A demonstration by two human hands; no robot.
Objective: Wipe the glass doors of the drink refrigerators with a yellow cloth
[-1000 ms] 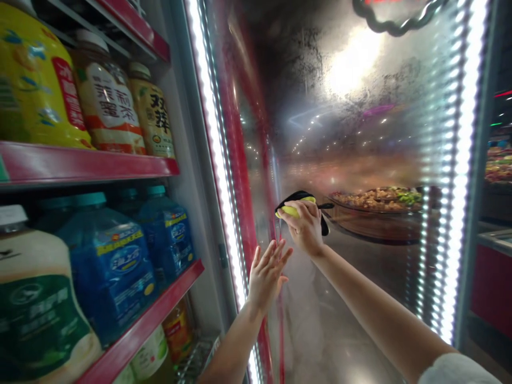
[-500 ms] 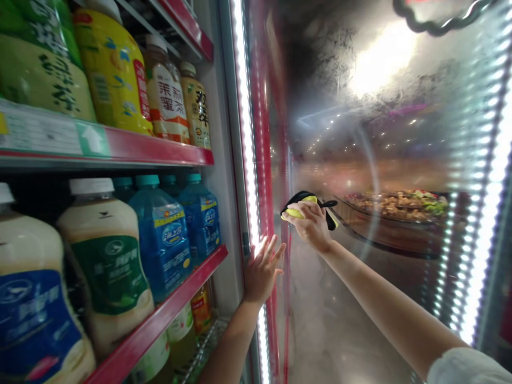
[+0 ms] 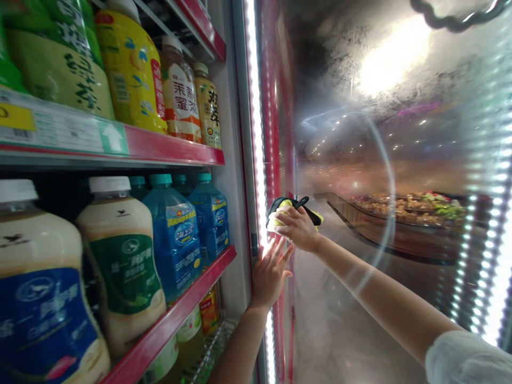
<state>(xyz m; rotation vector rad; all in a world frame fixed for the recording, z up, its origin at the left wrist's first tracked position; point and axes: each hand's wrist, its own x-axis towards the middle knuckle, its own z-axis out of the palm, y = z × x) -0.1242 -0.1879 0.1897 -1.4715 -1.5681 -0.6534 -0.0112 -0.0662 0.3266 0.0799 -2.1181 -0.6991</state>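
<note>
My right hand grips a bunched yellow and black cloth, which has a dark loop sticking up. It presses the cloth at the lit inner edge of the fridge's glass door, level with the middle shelf. Just below it, my left hand lies with fingers spread against the bright LED strip and the red door frame. The fingertips of the left hand come close to the right hand; whether they touch, I cannot tell. The foggy glass door stands to the right, with a curved streak across it.
Left of my hands, a red-edged shelf carries cream bottles and blue bottles. The shelf above, edged in red, holds several tea bottles. Through the glass shows a food display.
My right hand has moved left and slightly down with the cloth, from the glass to the lit edge near my left hand. The whole view has shifted a little.
</note>
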